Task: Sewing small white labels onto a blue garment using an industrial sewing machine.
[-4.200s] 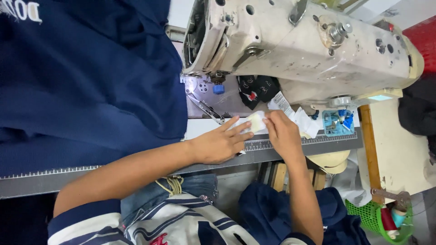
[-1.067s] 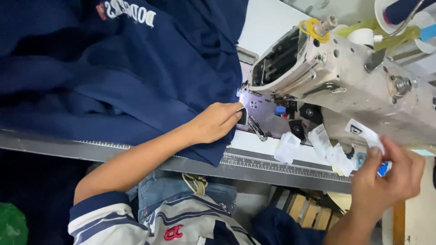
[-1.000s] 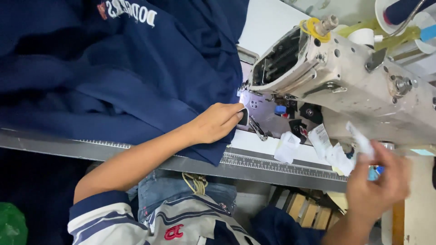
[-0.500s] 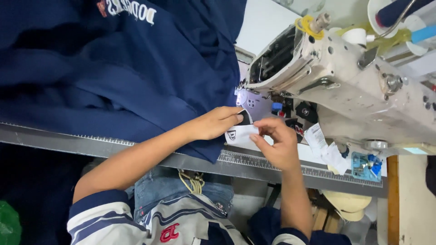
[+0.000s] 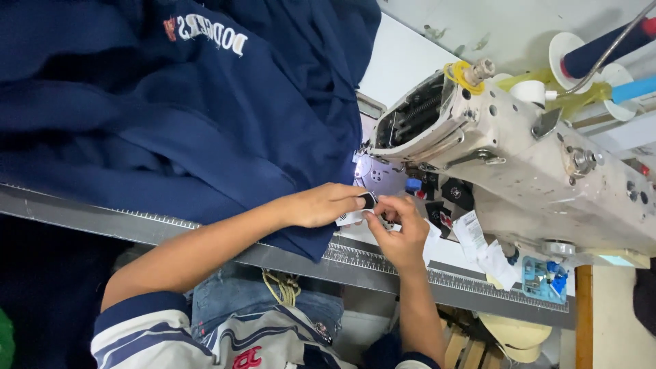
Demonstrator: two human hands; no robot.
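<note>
**Hands meet on a small label at the needle plate**

Left hand (image 5: pixel 321 205) lies palm down on the edge of the navy garment (image 5: pixel 171 116), its fingertips closed on a small black patch (image 5: pixel 369 200) and the white label (image 5: pixel 350 218) beneath it. Right hand (image 5: pixel 400 229) comes in from the other side, thumb and forefinger pinched on the same label, so the two hands touch at the fingertips. Label and patch sit on the counter (image 5: pixel 410 256) just in front of the lit needle plate of the cream sewing machine (image 5: pixel 519 157). A printed ruler strip (image 5: pixel 437 277) runs along the counter's near edge. Loose white tags (image 5: pixel 482 242) and black patches (image 5: pixel 451 195) lie under the machine's arm, and a small blue tray (image 5: pixel 543 279) stands further right.
</note>
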